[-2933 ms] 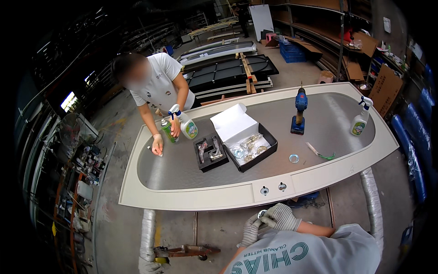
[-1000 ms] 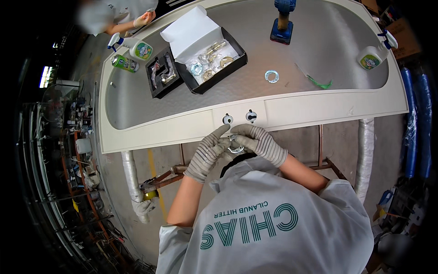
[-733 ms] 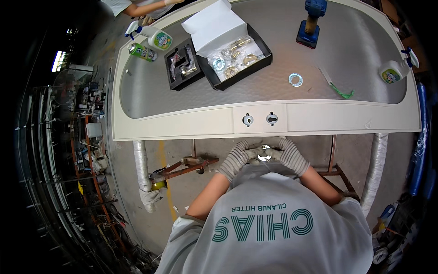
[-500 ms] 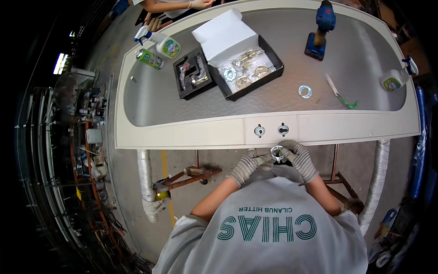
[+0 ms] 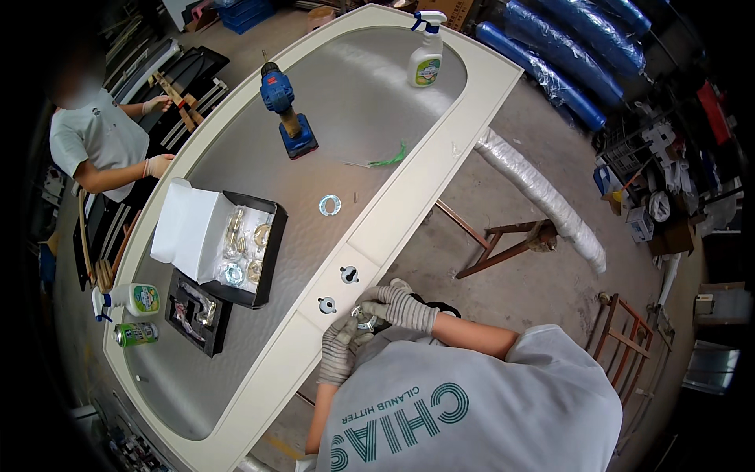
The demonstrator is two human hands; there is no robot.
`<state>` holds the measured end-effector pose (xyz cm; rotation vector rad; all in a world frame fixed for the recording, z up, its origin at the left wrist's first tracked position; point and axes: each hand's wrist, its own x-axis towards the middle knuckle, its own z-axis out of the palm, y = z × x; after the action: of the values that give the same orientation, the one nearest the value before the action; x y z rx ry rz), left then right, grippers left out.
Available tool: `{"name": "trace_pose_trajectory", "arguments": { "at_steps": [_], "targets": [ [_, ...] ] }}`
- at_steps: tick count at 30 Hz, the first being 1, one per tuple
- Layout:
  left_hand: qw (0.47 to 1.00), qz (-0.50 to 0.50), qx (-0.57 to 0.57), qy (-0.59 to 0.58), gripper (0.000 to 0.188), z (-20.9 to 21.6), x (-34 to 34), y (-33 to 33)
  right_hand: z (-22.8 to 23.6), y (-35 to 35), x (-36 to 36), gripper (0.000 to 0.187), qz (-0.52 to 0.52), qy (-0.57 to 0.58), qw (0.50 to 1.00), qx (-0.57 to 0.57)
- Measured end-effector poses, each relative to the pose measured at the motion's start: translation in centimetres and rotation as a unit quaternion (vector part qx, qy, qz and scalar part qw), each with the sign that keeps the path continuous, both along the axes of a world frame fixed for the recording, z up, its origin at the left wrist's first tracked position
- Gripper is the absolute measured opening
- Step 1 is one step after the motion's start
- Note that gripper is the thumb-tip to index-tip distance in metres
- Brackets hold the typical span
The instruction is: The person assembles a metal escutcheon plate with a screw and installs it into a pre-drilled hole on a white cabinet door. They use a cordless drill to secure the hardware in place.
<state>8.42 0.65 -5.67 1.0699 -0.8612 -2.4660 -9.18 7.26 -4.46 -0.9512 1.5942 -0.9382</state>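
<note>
Both of my hands wear pale striped work gloves and meet just off the near edge of a cream-framed door panel (image 5: 377,228) with textured glass. Between them is a small silver metal ring fitting (image 5: 363,318). My left hand (image 5: 338,352) closes on its left side, while the fingers of my right hand (image 5: 399,307) pinch it from the right. Close by, the frame has two cut-outs, each with a metal keyhole-shaped piece, a near one (image 5: 326,305) and a far one (image 5: 349,274). Gloved fingers partly hide the ring.
On the glass are a flat ring plate (image 5: 329,205), a blue cordless drill (image 5: 288,114), an opened hardware box (image 5: 271,259), a black tray (image 5: 197,315), spray bottles (image 5: 425,67) and a green can (image 5: 135,334). A co-worker (image 5: 106,145) stands across the panel. A wrapped support (image 5: 543,189) juts out at right.
My view has swung, so the panel now slants across it and the co-worker shows more fully at left. The ring fitting stays between both my hands.
</note>
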Motion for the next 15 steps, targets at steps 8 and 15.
{"name": "trace_pose_trajectory", "arguments": {
  "at_steps": [8,15],
  "targets": [
    [0.999,-0.040,-0.018,-0.011,0.028,0.2,3.6,-0.7,-5.3,2.4,1.4,0.033,-0.203,-0.128,0.968,0.077],
    [0.996,0.090,-0.026,0.007,0.020,-0.5,9.9,-2.1,-7.1,0.8,2.1,0.046,-0.339,-0.415,0.841,0.073]
  ]
}}
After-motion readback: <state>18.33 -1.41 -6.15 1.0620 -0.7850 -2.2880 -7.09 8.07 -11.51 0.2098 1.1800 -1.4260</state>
